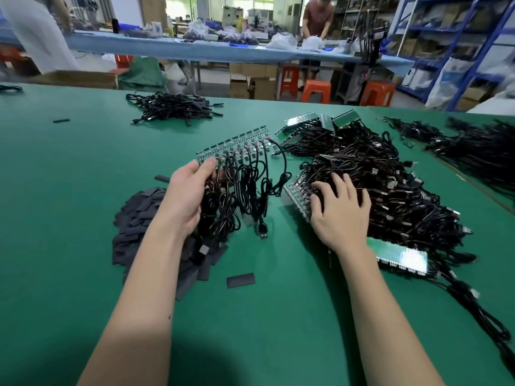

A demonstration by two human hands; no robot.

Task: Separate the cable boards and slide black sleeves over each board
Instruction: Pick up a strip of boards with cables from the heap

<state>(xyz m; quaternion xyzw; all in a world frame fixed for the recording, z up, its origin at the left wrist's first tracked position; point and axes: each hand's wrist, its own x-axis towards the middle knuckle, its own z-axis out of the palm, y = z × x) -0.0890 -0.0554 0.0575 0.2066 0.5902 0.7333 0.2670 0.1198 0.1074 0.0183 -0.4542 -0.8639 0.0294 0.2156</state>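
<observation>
My left hand (pixel 186 195) grips a bundle of black cables that hang from a strip of joined cable boards (pixel 237 147), held up over the green table (pixel 69 190). Its thumb lies on the strip's near-left end. My right hand (pixel 338 207) rests with spread fingers on a big heap of cabled board strips (pixel 390 196). One strip's edge (pixel 296 203) shows just left of that hand. A pile of flat black sleeves (pixel 139 218) lies under and left of my left forearm. A single sleeve (pixel 240 280) lies apart in front.
Another green board strip (pixel 398 253) lies by my right wrist. More cable heaps sit at the far middle (pixel 172 107) and far right (pixel 479 146). A stray sleeve (pixel 61 120) lies far left. Beyond the table stand a blue bench, orange stools, shelving and a person working.
</observation>
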